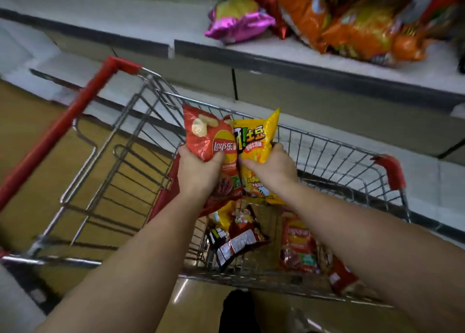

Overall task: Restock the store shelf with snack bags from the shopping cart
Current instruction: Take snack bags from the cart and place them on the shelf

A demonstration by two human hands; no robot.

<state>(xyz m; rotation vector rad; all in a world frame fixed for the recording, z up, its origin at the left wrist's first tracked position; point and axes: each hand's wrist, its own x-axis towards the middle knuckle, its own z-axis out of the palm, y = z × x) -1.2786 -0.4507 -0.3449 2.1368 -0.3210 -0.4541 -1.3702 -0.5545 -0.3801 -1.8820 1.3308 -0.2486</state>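
Note:
My left hand (198,169) grips a red Lay's chip bag (206,136) upright above the shopping cart (327,146). Beside it, my right hand (273,167) grips a yellow snack bag (259,136), and the two bags touch side by side. Down in the cart basket lie a dark red bag (241,234), another red Lay's bag (298,242) and a third red bag (342,277) at the right. The white store shelf (251,53) runs across the top, just beyond the cart.
On the shelf at upper right sit a pink and yellow bag (239,20) and a pile of orange bags (352,23). The shelf's left stretch (88,12) is bare. The cart's red handle (63,128) angles down the left. A lower shelf (327,121) sits behind the cart.

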